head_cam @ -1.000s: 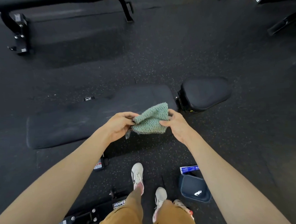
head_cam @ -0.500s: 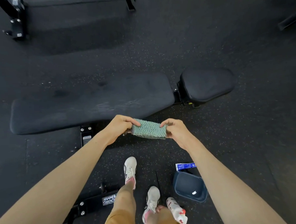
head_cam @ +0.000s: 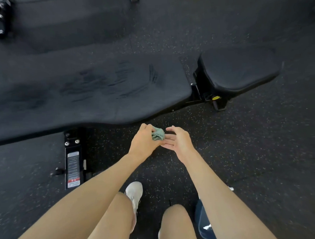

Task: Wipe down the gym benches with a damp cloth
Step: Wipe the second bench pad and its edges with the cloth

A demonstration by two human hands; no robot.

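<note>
L hand (head_cam: 142, 140) clamped on bunched cloth (head_cam: 158, 135); R hand (head_cam: 179, 141) slack, touching it; bench (head_cam: 98, 89) just beyond; bin (head_cam: 201, 223) by R arm.

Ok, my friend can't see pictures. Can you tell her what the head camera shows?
Seen from above, a person's left hand grips a scrunched green cloth, and the right hand is open right beside it. Just past the hands lies a long black bench with streaky marks on its pad, on a speckled black floor.
</note>
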